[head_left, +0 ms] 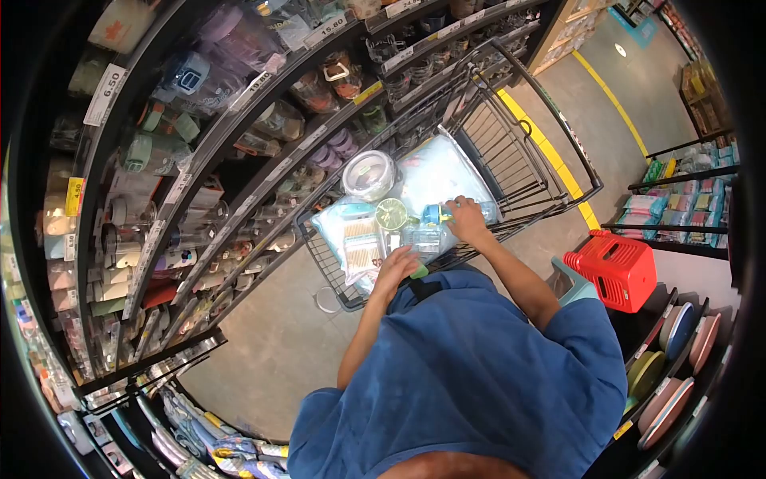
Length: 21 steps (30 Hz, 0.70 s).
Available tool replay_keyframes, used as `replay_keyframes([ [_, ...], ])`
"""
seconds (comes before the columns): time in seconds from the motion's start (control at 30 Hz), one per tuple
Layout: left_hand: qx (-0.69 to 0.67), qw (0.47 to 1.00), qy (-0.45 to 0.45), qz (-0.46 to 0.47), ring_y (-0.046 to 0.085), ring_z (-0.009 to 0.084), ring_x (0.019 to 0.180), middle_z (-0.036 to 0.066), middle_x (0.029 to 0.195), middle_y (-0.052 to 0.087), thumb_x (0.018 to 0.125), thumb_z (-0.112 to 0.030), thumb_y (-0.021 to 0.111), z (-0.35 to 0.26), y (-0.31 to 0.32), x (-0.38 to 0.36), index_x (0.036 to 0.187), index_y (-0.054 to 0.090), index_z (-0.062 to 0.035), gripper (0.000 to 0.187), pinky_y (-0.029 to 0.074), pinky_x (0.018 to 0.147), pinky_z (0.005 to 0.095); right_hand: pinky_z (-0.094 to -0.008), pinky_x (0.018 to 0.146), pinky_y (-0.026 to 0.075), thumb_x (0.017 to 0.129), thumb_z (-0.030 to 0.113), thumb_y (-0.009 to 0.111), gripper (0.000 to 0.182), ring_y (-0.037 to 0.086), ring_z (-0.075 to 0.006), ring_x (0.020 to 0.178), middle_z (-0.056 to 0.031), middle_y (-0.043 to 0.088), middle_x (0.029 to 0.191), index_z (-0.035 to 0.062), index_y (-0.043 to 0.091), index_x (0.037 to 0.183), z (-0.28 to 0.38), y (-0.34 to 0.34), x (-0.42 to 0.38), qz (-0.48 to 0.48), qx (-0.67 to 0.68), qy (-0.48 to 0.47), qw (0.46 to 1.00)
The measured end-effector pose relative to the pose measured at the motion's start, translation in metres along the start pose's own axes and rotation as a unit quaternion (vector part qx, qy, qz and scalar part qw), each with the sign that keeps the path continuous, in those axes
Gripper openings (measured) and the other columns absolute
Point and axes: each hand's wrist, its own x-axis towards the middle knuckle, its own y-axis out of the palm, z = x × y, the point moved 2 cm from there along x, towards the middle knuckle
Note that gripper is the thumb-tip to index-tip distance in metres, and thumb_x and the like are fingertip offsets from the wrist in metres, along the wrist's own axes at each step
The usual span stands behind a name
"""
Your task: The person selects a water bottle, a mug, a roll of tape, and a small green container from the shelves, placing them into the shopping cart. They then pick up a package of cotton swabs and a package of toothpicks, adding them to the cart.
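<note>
Store floor [271, 359] | 1 cart [472, 158] | 1 tub [369, 176] | right fingers [456, 211] on 1 blue-lidded container [428, 237], left fingers [401, 258] beside; pinch: can't tell

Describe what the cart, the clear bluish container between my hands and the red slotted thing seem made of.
Cart: likely metal, dark coated; thin, regular wires.
Clear bluish container: probably glossy plastic, being see-through with highlights; possibly glass.
Red slotted thing: likely moulded plastic, smooth; uniform colour.

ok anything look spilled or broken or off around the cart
No spill or breakage shows in the cart. The one oddity is a pale ring low beside its near left corner; what it is can't be told.
</note>
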Motion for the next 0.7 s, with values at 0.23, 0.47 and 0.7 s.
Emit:
replay_keyframes([
  [0.23,0.234,0.872,0.260,-0.343,0.061,0.0260,0.098,0.017,0.114,0.059,0.082,-0.016,0.067,0.002,-0.090,-0.035,0.123,0.051,0.0030,0.047,0.049,0.085,0.0344,-0.0437,0.083,0.048,0.074,0.021,0.070,0.031,0.059,-0.0369,0.094,-0.0178,0.062,0.098,0.0048,0.065,0.101,-0.050,-0.026,-0.014,-0.127,0.022,0.094,0.987],
  [0.47,0.404,0.761,0.224,-0.455,0.047,0.0461,0.112,0.031,0.119,0.050,0.078,-0.016,0.065,0.027,-0.187,-0.011,0.127,0.040,0.0077,0.060,0.036,0.098,0.0483,-0.0461,0.078,0.048,0.075,0.017,0.065,0.035,0.060,-0.0362,0.089,-0.0187,0.062,0.094,0.0024,0.060,0.106,-0.092,-0.021,-0.046,-0.174,-0.066,0.185,0.965],
  [0.7,0.457,0.697,0.271,-0.482,0.051,0.0435,0.105,0.028,0.110,0.054,0.077,-0.012,0.064,0.022,-0.179,-0.012,0.128,0.038,0.0078,0.060,0.040,0.092,0.0483,-0.0447,0.070,0.049,0.072,0.012,0.063,0.025,0.062,-0.0340,0.081,-0.0162,0.060,0.085,0.0032,0.058,0.094,-0.086,-0.020,-0.048,-0.200,-0.090,0.226,0.949],
])
